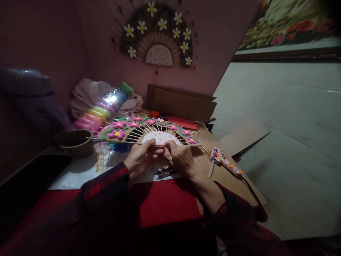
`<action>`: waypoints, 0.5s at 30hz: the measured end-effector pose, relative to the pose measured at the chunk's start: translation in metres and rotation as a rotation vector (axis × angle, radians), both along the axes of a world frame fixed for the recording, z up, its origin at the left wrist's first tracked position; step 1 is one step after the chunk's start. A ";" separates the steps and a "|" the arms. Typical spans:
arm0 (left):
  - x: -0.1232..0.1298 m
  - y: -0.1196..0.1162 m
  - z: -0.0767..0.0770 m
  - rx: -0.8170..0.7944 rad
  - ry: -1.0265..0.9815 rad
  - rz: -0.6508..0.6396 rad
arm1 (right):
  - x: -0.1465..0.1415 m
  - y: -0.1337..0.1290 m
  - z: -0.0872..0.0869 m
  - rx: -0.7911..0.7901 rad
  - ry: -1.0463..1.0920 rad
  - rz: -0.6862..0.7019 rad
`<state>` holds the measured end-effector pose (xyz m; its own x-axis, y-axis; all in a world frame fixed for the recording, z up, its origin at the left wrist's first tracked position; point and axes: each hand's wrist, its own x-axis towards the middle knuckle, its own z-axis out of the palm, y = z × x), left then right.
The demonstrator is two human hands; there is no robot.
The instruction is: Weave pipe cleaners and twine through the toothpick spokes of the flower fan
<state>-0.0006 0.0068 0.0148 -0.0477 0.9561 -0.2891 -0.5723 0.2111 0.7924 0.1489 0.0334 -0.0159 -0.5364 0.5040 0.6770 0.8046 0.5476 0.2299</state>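
Both hands hold a decorative fan (160,138) by the lower edge of its pale half-round centre, which has small pink dots. Thin wooden sticks spread from that centre to a brown arched band bearing pink flowers with yellow middles and a wavy green line. My left hand (138,156) is closed on the edge, thumb on top and fingers beneath. Close beside it, my right hand (179,156) pinches the same edge near the middle. Whether the fingertips hold anything small besides the fan cannot be made out.
A flower-patterned glue gun (226,161) lies at the right on a brown board. Left are a bowl (80,142) and colourful wrapped packs (101,110). Cardboard (181,103) leans at the back; dark tools (165,173) lie below the hands. A similar fan (160,33) hangs on the wall.
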 end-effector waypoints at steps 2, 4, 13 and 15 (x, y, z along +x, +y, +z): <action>0.000 0.001 -0.002 0.020 -0.013 -0.005 | 0.001 0.000 0.000 -0.014 -0.001 0.010; -0.001 0.002 -0.002 0.035 -0.011 -0.013 | 0.001 -0.001 0.001 -0.029 0.015 0.007; -0.002 0.003 0.003 0.022 -0.015 0.001 | 0.000 -0.001 0.003 -0.030 0.056 0.028; -0.003 0.003 0.003 0.022 -0.023 0.004 | 0.001 -0.002 0.003 -0.031 0.055 0.044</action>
